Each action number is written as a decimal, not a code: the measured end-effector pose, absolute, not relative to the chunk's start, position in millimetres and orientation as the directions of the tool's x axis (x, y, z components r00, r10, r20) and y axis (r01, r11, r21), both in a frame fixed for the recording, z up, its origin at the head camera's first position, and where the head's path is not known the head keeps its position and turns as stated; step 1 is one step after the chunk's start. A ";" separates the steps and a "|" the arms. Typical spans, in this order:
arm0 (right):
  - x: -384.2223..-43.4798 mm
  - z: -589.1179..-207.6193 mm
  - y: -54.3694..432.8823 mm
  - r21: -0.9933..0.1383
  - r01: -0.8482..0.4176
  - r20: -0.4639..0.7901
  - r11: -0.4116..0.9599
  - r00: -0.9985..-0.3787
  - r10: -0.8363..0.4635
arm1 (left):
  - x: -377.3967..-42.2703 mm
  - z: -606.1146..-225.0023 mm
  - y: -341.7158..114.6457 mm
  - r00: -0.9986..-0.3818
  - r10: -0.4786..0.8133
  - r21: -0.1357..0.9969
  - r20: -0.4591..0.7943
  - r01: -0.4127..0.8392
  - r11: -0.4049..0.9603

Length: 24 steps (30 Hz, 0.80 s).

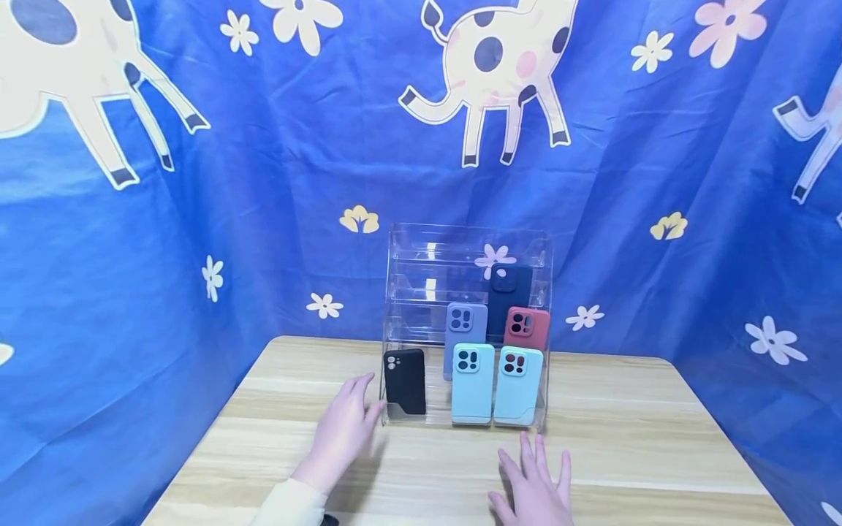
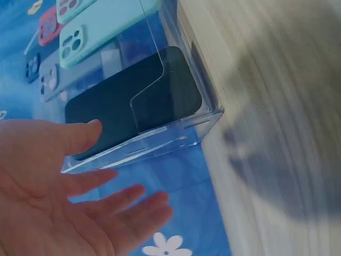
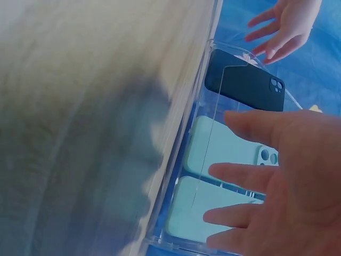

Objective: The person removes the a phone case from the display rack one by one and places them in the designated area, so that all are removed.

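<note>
A clear tiered display stand (image 1: 409,277) holds several phone cases. A black phone case (image 1: 405,383) leans in its front row at the left. Two mint phone cases (image 1: 472,387) stand side by side at the front right. My left hand (image 1: 342,431), fingers spread, is at the stand's left side; in the left wrist view its thumb overlaps the black case (image 2: 122,109). Nothing is in its grasp. Low before the right-hand mint case (image 1: 518,391), my right hand (image 1: 538,491) has its fingers apart and holds nothing.
Behind the front row are a lavender phone case (image 1: 466,327), a red phone case (image 1: 536,325) and a dark blue phone case (image 1: 509,296). The stand sits on a wooden table (image 1: 612,431). A blue patterned curtain (image 1: 316,183) surrounds the table's back and sides.
</note>
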State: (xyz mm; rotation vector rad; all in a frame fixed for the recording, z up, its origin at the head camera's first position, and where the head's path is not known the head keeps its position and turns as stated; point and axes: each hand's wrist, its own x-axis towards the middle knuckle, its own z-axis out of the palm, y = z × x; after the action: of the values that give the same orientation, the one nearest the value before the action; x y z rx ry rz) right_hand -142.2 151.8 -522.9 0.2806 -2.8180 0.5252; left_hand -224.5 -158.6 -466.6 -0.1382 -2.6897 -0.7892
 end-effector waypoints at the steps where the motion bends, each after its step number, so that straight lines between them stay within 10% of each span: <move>1: -142.2 -521.2 151.9 -0.323 -0.237 0.298 0.916 -0.944 -0.139 | -228.8 -466.8 -157.9 -0.942 0.002 0.535 0.335 0.192 0.823; 24: -177.3 -465.0 180.7 -0.352 -0.337 0.629 0.873 -0.776 -0.047 | -250.6 -505.7 -156.2 -0.971 -0.063 0.885 0.230 0.182 0.429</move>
State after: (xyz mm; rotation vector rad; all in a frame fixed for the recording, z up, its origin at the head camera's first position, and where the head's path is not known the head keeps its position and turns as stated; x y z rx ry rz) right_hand -177.3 180.7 -465.0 0.2763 -2.4058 0.6022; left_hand -250.6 -156.2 -505.7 -0.1041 -2.4548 -1.5620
